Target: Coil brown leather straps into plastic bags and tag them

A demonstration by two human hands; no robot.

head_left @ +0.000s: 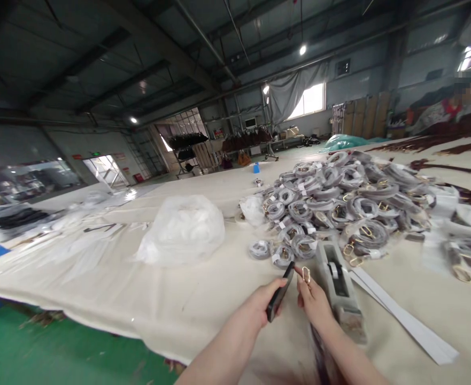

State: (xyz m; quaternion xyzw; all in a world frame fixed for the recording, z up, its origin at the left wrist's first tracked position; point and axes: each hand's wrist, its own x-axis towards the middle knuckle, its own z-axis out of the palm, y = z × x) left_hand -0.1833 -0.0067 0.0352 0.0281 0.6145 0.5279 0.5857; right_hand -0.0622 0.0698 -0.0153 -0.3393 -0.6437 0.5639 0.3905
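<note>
My left hand (270, 300) is closed around a flat, dark slab (280, 294), long and narrow, whose kind I cannot make out. Close to its far end, my right hand (312, 299) pinches a strap, and the strap's gold-coloured clasp (306, 275) sticks up by the fingers. The dark strap (318, 353) hangs down below the right wrist, partly hidden by the forearm. Just right of that hand stands a grey tape dispenser (326, 255) with a white roll in it. Beyond the hands lies a large heap of coiled straps (331, 187) in wrapping, some with gold clasps showing.
A bulging clear plastic bag (183, 230) sits on the cream-covered table (171, 299). White paper strips (407, 321) lie right of the dispenser. Loose brown straps (431, 144) and another person (460, 104) are at the far right. The green floor (70, 342) shows beyond the table edge.
</note>
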